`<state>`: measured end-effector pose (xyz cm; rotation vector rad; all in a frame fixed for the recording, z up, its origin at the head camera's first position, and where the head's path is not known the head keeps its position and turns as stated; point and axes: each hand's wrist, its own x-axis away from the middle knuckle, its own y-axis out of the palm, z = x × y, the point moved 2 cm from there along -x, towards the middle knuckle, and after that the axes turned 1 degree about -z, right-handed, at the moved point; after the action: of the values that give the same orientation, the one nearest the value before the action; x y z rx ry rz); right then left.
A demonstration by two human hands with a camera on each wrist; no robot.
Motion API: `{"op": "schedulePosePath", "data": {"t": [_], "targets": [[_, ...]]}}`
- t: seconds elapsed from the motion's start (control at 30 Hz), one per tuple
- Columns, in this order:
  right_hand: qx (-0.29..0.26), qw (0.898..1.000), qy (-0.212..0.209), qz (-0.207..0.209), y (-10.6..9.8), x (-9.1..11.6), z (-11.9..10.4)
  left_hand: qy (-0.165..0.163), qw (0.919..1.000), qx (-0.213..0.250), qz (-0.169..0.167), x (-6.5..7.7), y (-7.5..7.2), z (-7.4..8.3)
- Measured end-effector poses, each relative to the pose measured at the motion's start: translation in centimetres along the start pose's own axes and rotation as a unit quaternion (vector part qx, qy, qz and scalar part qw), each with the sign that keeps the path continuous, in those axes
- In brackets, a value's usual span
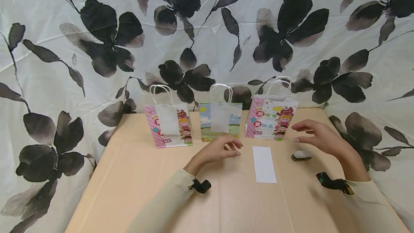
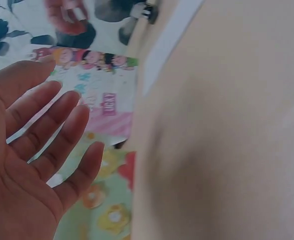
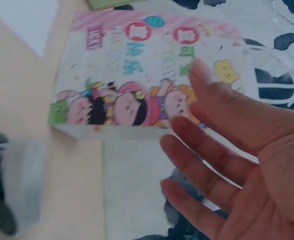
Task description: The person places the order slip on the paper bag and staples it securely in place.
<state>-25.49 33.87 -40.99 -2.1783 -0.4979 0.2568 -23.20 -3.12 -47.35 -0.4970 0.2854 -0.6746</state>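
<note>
Three paper gift bags with white handles stand in a row. White paper pieces lie against the fronts of the left pink bag (image 1: 152, 128) and the middle landscape-print bag (image 1: 235, 118). The right pink bag (image 1: 270, 118), printed with cartoon figures, has a bare front. My left hand (image 1: 220, 149) hovers before the middle bag, its fingers loosely bent around nothing. Beside the right bag, my right hand (image 1: 320, 137) is raised with nothing in it. Below that hand lies what looks like a small stapler (image 1: 301, 155), dark and whitish. A white paper strip (image 1: 264, 164) lies flat between the hands.
The bags stand near the far edge of the light tan table (image 1: 129, 175). Behind them hangs a white cloth (image 1: 226, 42) with dark flower prints. Small black cameras sit on the left wrist (image 1: 201, 186) and the right wrist (image 1: 333, 182).
</note>
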Motion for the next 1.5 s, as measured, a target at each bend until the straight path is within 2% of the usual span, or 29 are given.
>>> {"op": "schedulePosePath", "data": {"t": [0.23,0.4,0.6,0.87,1.13,1.37,1.5], "targets": [[-0.018,0.998,0.003,0.061,-1.0,-1.7,-1.7,-0.008,0.9993,-0.021,-0.028,-1.4,1.7,-1.0],[-0.019,0.992,0.039,0.119,-1.4,-2.8,-2.7,-0.006,0.9984,-0.05,-0.027,-2.4,2.7,-1.3],[-0.023,0.979,0.091,0.182,-2.0,-3.8,-3.2,-0.004,0.9967,-0.08,-0.013,-3.4,4.0,-1.5],[-0.065,0.979,0.072,0.18,-2.1,-5.4,-3.3,-0.017,0.9944,-0.102,0.02,-4.7,5.6,-1.4],[-0.073,0.968,0.079,0.227,-2.4,-6.5,-3.9,-0.049,0.9905,-0.114,0.058,-5.6,6.6,-1.6],[-0.077,0.977,0.068,0.189,-2.2,-7.1,-3.9,-0.071,0.9778,-0.176,0.089,-5.9,7.9,-2.1],[-0.075,0.976,0.063,0.193,-2.2,-7.2,-4.0,-0.072,0.9723,-0.198,0.102,-6.1,8.4,-2.0]]}}
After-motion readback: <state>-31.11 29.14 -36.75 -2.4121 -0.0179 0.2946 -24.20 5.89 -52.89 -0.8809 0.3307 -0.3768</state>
